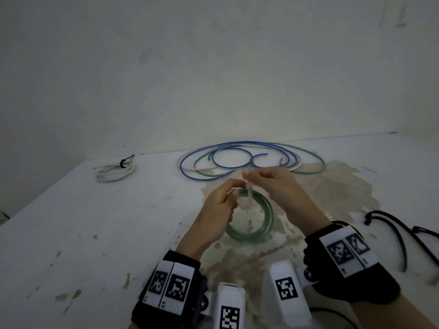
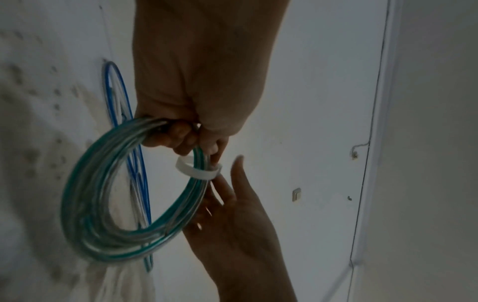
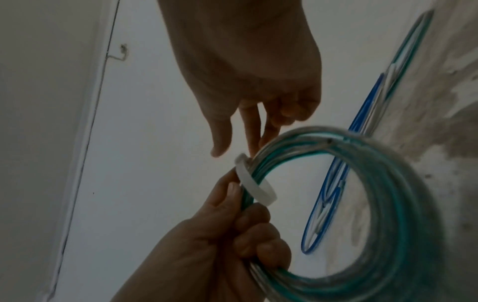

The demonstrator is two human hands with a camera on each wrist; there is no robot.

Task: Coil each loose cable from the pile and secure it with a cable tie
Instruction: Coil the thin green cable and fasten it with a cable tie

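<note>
My left hand (image 1: pixel 221 205) grips a coil of clear green cable (image 1: pixel 261 233) at its upper left and holds it tilted above the table. A white cable tie (image 2: pixel 196 170) is looped loosely round the coil just past my left fingers (image 2: pixel 181 134). My right hand (image 1: pixel 280 188) reaches in from the right with fingers nearly straight. Its fingertips (image 3: pixel 254 147) touch the tie (image 3: pixel 252 183) at its end, and the thumb stands a little apart. In the head view the tie (image 1: pixel 248 195) appears as a pale strip between both hands.
A pile of loose blue, green and white cables (image 1: pixel 237 157) lies behind the hands near the wall. A white coil bound with a black tie (image 1: pixel 114 172) sits at the back left. Black cables (image 1: pixel 399 233) lie at the right. The white table (image 1: pixel 71 233) is stained.
</note>
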